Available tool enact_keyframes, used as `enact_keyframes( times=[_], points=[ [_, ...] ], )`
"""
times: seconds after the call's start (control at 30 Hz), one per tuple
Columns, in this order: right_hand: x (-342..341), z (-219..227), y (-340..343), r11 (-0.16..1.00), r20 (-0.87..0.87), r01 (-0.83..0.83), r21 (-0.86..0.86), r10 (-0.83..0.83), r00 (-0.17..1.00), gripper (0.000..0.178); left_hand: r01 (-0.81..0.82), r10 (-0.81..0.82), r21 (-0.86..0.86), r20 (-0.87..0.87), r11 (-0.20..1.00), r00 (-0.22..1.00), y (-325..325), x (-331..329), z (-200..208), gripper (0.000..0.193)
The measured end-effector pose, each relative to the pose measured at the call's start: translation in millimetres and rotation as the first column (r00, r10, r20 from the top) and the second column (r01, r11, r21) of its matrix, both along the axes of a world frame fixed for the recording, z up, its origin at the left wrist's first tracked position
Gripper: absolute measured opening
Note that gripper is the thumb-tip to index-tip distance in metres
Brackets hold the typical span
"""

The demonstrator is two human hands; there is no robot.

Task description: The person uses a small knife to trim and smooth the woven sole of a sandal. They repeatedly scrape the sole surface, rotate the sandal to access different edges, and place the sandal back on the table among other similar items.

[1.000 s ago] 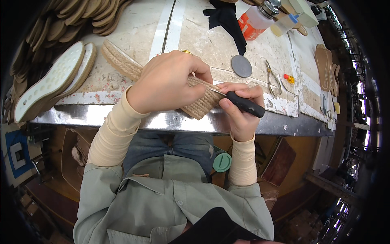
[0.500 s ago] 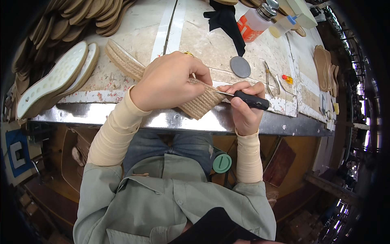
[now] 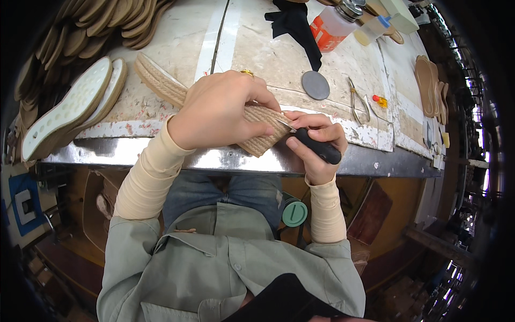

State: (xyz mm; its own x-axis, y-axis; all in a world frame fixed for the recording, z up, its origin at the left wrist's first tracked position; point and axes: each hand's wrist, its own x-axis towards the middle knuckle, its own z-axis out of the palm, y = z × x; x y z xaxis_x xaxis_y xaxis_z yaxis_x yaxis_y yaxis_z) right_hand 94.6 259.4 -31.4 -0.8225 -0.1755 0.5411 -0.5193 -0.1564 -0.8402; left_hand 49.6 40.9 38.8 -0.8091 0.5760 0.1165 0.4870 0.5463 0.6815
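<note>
My left hand is closed on a braided, rope-covered wedge shoe sole, held over the table's front edge. Its thumb presses along the braid near the thick end. The sole's thin end stretches to the far left, past my wrist. In my right hand is a black-handled tool with a thin metal shaft. The shaft meets the braid at the sole's right end; its tip is too small to make out. My right fingers also touch that end.
Two soles, the front one white-faced, lean at the left near a heap of brown soles. Beyond my hands lie a grey disc, a black cloth, pliers and a bottle. A metal edge borders the table.
The tool's handle has tilted, its butt end swinging down and toward me. My right hand has shifted slightly left. My left thumb now lies straighter along the braid.
</note>
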Motion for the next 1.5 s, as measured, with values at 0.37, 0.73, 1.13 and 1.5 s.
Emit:
enact_keyframes(
  times=[0.37, 0.73, 1.13, 1.5],
  points=[
    [-1.3, 7.6, -6.7, 0.995, 0.060, -0.028, -0.094, 0.034, 0.998, 0.040, -0.019, 0.018, -0.021, -0.043, 1.000, 0.999, -1.3, 1.0, -4.2, 0.031],
    [8.8, 0.7, -17.6, 0.984, -0.169, 0.161, 0.075, -0.146, 0.975, 0.040, -0.031, 0.029, -0.030, -0.047, 0.999, 0.998, -1.9, 2.3, -2.6, 0.031],
    [12.2, 4.8, -17.0, 0.988, -0.147, 0.129, 0.089, -0.115, 0.982, 0.041, 0.009, -0.008, 0.020, -0.060, 1.000, 0.998, -4.8, 1.8, -5.0, 0.028],
    [16.9, -8.7, -26.6, 0.947, -0.279, 0.293, 0.131, -0.248, 0.928, 0.045, -0.023, 0.023, -0.007, -0.053, 1.000, 0.998, -3.9, 2.5, -4.8, 0.028]
  ],
)
